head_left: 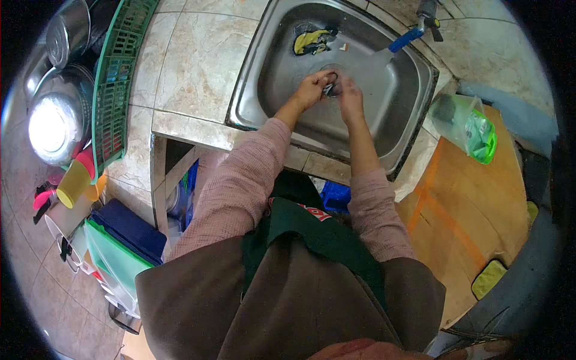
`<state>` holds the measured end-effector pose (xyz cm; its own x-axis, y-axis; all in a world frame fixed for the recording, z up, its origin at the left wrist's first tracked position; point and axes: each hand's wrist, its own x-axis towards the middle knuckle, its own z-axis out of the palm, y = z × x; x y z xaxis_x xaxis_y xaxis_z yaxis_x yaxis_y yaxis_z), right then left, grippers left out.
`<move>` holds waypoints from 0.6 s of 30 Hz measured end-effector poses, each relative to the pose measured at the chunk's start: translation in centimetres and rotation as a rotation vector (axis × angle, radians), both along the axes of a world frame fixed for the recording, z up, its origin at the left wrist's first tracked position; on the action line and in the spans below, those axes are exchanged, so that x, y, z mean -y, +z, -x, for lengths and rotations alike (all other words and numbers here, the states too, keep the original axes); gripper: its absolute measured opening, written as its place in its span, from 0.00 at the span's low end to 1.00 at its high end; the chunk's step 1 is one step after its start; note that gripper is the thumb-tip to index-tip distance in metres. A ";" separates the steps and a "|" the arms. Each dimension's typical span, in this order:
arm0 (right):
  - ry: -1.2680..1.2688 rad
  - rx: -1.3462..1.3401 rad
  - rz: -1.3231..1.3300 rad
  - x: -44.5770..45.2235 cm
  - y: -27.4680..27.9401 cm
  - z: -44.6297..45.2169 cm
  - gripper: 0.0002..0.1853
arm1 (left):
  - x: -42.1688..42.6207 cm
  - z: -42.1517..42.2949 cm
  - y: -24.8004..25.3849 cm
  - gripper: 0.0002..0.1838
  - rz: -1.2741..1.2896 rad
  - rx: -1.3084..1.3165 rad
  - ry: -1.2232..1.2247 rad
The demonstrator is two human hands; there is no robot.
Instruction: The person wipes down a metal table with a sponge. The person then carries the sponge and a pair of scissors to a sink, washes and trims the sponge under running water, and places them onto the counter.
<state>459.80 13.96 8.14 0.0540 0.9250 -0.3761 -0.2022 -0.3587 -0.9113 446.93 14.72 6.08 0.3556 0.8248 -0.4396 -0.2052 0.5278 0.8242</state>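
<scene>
Left hand: fingers bent in, look closed on a small item, dark and pale, mostly hidden. Right hand: just beside it, motion-blurred, can't tell whether its fingers grip or only rub. Item sits between the hands, low over the sink (what it is, too small to say).

Tap with blue nozzle is up and to the right, pale spray coming off it toward the hands. Step looks like rinsing or rubbing by hand. To do it well: firm left pinch, since wet things slip; let the right fingers work round every side; keep the item in the spray and clear of the drain area.

Further out, in the basin: yellow-and-black cloth or sponge, small scrap beside it. Tiled table to the left, green rack and metal pots beyond. Far right, lidded container by a wooden board.
</scene>
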 end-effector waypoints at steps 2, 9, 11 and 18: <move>0.107 0.377 -0.076 0.3 -0.6 0.2 0.15 | -0.1 -0.2 -1.0 0.15 -0.018 -0.022 0.040; 0.092 0.620 0.025 -0.3 -0.7 0.0 0.14 | -0.1 -0.7 -3.0 0.15 -0.247 -0.323 0.125; 0.141 0.521 0.119 -1.1 -1.0 -0.3 0.11 | -0.3 -0.4 -3.1 0.15 -0.273 -0.451 0.015; 0.493 1.035 -0.163 -3.0 -0.4 -1.1 0.11 | -1.2 0.4 -3.0 0.17 -0.351 -0.343 -0.238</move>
<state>460.86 16.96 7.73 -0.1136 0.9648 -0.2370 0.7965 -0.0542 -0.6023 446.52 15.90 3.12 0.4345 0.8573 -0.2762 0.1983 0.2081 0.9578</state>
